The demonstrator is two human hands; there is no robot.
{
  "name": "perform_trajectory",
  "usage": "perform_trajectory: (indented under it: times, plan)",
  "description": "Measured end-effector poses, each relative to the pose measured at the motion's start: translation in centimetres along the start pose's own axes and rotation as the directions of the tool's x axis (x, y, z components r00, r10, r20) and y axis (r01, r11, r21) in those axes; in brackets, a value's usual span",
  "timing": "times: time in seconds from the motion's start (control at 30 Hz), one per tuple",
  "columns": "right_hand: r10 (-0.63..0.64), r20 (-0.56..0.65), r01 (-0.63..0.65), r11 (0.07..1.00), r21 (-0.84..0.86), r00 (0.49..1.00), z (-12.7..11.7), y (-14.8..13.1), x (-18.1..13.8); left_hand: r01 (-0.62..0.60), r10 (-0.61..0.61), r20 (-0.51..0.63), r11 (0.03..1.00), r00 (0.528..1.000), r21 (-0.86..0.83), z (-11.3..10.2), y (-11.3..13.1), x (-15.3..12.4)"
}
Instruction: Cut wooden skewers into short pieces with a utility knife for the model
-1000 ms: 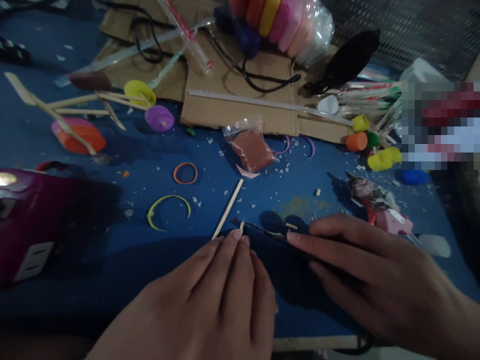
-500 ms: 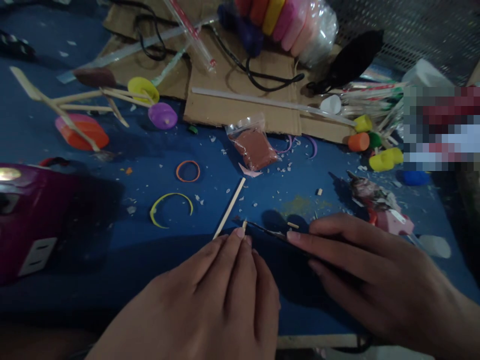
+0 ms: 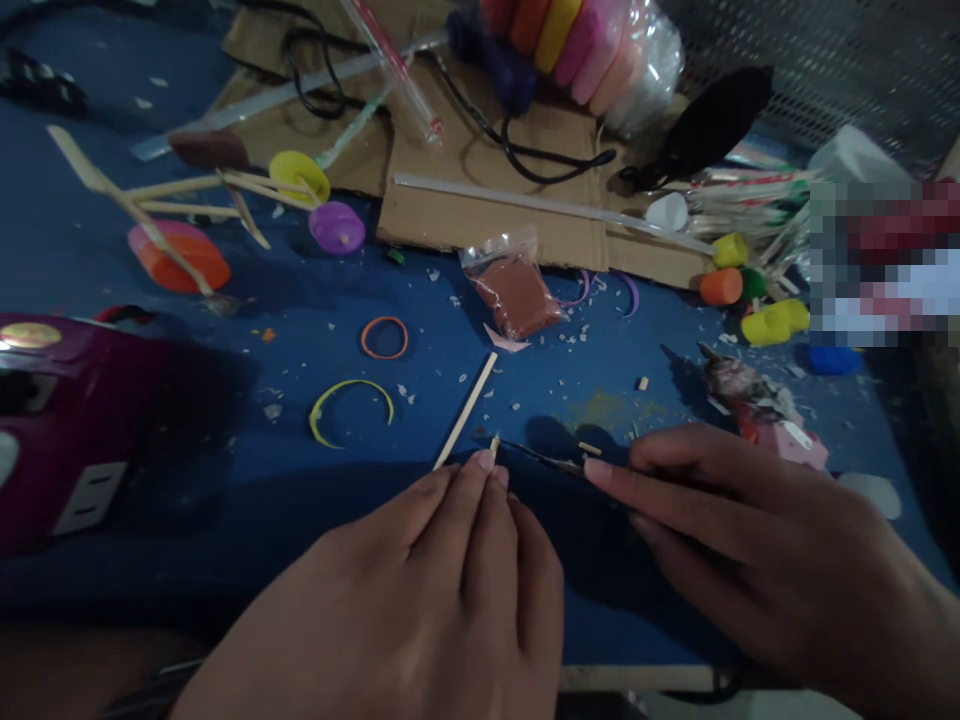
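Two hands are at work low on the blue table (image 3: 420,330). The left hand (image 3: 420,590) lies palm down with its fingers pressed together. The fingertips pin a short stick stub (image 3: 494,444) to the tabletop, and only its pale end shows past the nails. The right hand (image 3: 750,540) is closed over a thin dark tool (image 3: 540,457), forefinger laid along it, with the point meeting the stub. We take the tool for a blade, perhaps a craft knife, but the light is too dim to be sure.

Step in hand, as we judge it: trimming the stub's tip. The next move calls for steady downward pressure, with the fingertips kept clear of the edge.

A longer stick (image 3: 466,410) lies just beside the left forefinger, and a cut-off bit (image 3: 589,448) sits near the tool. The tool's handle is hidden under the right hand, and the frame cuts off both wrists.
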State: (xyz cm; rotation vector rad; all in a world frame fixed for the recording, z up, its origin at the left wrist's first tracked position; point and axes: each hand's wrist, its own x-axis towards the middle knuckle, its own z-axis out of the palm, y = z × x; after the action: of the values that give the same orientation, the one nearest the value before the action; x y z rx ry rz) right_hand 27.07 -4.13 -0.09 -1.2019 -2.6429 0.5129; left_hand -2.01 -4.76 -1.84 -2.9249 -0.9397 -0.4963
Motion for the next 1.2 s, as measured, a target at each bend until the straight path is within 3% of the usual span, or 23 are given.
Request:
perform_trajectory:
  times: [0.17,0.47,0.6,0.73,0.77,0.97,1.1,1.2]
  plan:
    - [-0.018,0.019,0.017,0.999,0.031,1.0,0.17,0.04,0.14,-0.025,0.026,-0.054,1.0,0.998,0.014,-0.07,-0.16,-0.02]
    - [-0.014,0.01,0.014,0.999,0.046,1.0,0.15,0.06,0.23,-0.026,0.025,0.027,0.999,0.999,0.036,-0.66,0.03,-0.16]
    - [-0.008,0.012,0.008,0.999,0.033,1.0,0.02,-0.14,0.3,-0.051,0.051,-0.039,0.999,0.998,0.002,-0.4,-0.11,0.02]
    - [-0.012,0.008,0.012,1.0,0.027,1.0,-0.08,-0.25,0.49,-0.038,0.038,-0.022,0.999,0.999,0.038,-0.41,-0.28,0.47]
    - [-0.012,0.006,0.012,1.0,0.028,1.0,-0.09,-0.25,0.51,-0.044,0.047,-0.076,0.998,0.996,0.039,-0.42,-0.3,0.53]
    - [-0.005,0.004,0.005,0.999,0.039,1.0,-0.06,-0.21,0.45,-0.035,0.035,0.0,0.999,0.999,0.03,-0.58,-0.09,0.39]
    - [-0.009,0.003,0.009,0.999,0.046,1.0,0.0,-0.26,0.48,-0.058,0.062,-0.071,0.997,0.996,0.049,-0.71,-0.04,0.52]
    - [0.005,-0.005,-0.005,1.0,0.031,1.0,-0.07,-0.31,0.51,-0.044,0.046,-0.035,0.998,0.998,0.055,-0.65,-0.08,0.63]
